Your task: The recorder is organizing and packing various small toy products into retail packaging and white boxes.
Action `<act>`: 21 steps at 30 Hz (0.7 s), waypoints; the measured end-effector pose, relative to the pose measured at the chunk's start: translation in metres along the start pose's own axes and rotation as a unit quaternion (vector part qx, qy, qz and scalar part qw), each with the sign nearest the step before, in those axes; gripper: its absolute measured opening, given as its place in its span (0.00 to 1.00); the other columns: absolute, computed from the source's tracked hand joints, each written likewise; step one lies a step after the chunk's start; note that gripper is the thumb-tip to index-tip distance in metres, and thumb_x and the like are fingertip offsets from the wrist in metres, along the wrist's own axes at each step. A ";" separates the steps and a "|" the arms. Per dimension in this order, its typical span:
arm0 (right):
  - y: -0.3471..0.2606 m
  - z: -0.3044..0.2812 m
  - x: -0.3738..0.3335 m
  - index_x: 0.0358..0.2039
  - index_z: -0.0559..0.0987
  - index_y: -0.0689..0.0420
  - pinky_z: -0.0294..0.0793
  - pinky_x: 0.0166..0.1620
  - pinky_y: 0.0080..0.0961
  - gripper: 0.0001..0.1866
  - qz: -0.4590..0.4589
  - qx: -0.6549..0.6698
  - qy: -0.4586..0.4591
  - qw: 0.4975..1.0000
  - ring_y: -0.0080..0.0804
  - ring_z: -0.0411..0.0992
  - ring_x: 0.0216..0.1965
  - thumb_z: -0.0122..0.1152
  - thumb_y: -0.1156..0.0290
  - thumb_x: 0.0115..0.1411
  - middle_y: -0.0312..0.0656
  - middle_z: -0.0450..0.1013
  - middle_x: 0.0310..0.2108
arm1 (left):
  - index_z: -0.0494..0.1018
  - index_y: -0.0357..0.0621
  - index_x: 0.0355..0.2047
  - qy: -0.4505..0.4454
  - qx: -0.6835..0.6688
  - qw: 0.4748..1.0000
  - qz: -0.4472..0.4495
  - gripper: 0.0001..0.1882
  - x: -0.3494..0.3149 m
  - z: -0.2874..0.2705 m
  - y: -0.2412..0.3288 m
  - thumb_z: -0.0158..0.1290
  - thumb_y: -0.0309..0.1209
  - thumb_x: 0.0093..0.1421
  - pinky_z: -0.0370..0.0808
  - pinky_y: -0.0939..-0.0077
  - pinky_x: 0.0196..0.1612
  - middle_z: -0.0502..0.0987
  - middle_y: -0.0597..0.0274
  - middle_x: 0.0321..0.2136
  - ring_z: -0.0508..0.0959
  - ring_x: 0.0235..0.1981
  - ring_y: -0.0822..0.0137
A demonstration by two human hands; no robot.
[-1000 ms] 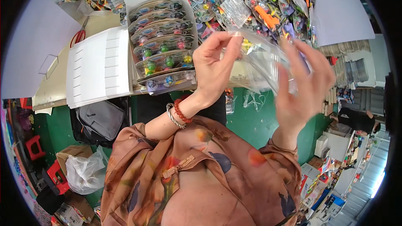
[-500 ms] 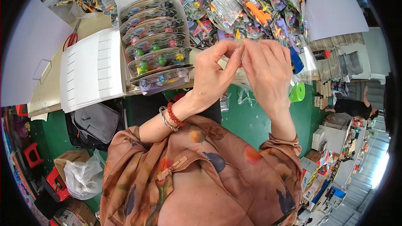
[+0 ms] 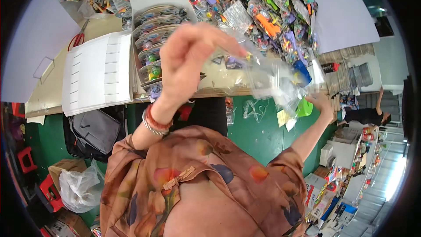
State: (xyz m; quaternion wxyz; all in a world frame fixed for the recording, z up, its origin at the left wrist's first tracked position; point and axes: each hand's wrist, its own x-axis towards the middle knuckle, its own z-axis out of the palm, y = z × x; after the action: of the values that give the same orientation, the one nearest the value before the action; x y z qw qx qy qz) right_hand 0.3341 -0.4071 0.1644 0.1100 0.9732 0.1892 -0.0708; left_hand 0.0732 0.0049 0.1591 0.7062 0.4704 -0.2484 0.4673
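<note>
My left hand [image 3: 186, 57], blurred by motion, is raised in front of the display box. Its fingers look pinched at the near end of some clear plastic film [image 3: 267, 72], which stretches right across the table edge. Whether this is a bag or a loose sheet I cannot tell. My right hand [image 3: 322, 106] is out to the right beside a bright green ring-shaped object [image 3: 304, 107], its fingers smeared and partly hidden. A blue object [image 3: 301, 73] shows behind the film. The open display box holds a row of carded toys with coloured balls [image 3: 153, 57].
Carded toys [image 3: 267, 22] are heaped at the back. Flat white card sheets [image 3: 94, 74] and red-handled scissors [image 3: 78, 39] lie left. Stacked cards [image 3: 351, 77] stand at right. Below the table are a black bag [image 3: 96, 131] and a red stool [image 3: 50, 192]. Another person [image 3: 366, 114] is far right.
My hands have parted from where they met above the table. The left swung left and up; the right moved right and down toward the green object. The clear plastic now spreads between them.
</note>
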 end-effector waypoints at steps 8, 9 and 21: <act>-0.225 -0.126 -0.067 0.53 0.69 0.56 0.61 0.55 0.35 0.30 -0.384 0.239 0.386 0.804 0.42 0.63 0.55 0.65 0.62 0.50 0.46 0.66 0.54 | 0.65 0.42 0.36 -0.125 -0.299 0.944 -0.058 0.09 0.026 -0.001 0.011 0.39 0.33 0.67 0.73 0.66 0.40 0.68 0.64 0.20 0.71 0.21 0.69; -0.248 -0.121 -0.067 0.55 0.67 0.56 0.58 0.58 0.34 0.32 -0.451 0.389 0.235 0.768 0.40 0.61 0.57 0.64 0.58 0.51 0.46 0.63 0.56 | 0.65 0.43 0.35 -0.145 -0.335 0.928 -0.068 0.09 0.027 -0.001 0.014 0.39 0.35 0.67 0.73 0.66 0.41 0.67 0.65 0.20 0.71 0.20 0.70; -0.320 -0.090 -0.060 0.46 0.71 0.62 0.68 0.48 0.29 0.31 -0.465 0.597 -0.382 0.531 0.33 0.73 0.40 0.40 0.45 0.63 0.43 0.74 0.40 | 0.64 0.45 0.31 -0.084 -0.322 0.935 -0.124 0.10 0.007 -0.025 0.022 0.40 0.36 0.67 0.64 0.78 0.31 0.59 0.71 0.16 0.61 0.17 0.75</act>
State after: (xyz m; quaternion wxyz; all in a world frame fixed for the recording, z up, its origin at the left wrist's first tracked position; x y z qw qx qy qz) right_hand 0.1648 -0.1167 0.2024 -0.4835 0.4670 0.4684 -0.5733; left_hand 0.0540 0.0327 0.1634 0.8487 0.2820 -0.3838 0.2303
